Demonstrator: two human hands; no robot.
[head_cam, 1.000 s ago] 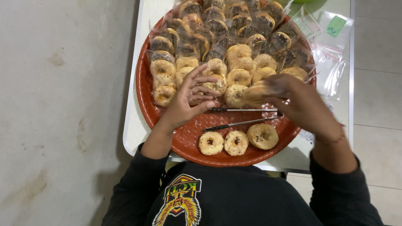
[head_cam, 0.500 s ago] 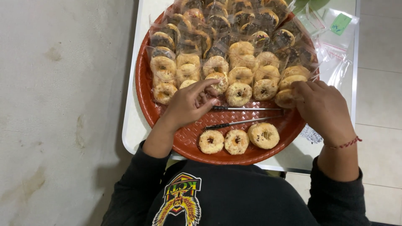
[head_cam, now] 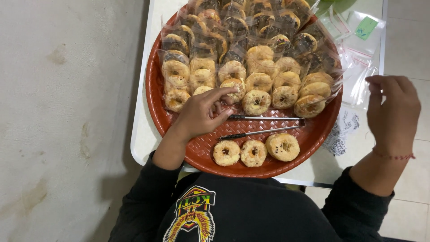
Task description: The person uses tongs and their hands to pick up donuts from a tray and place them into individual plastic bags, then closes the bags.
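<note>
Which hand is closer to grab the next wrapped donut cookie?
Probably left: the left hand rests on the red tray, fingertips touching a wrapped cookie. The right hand hovers off the tray, empty.

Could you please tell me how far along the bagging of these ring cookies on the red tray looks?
Mostly done: rows of wrapped cookies in clear bags fill the far part of the red tray. In hand: the left hand touches a cookie in the nearest wrapped row, while the right hand is off the tray, beside the empty clear bags. Left: three bare cookies near the tongs.
</note>
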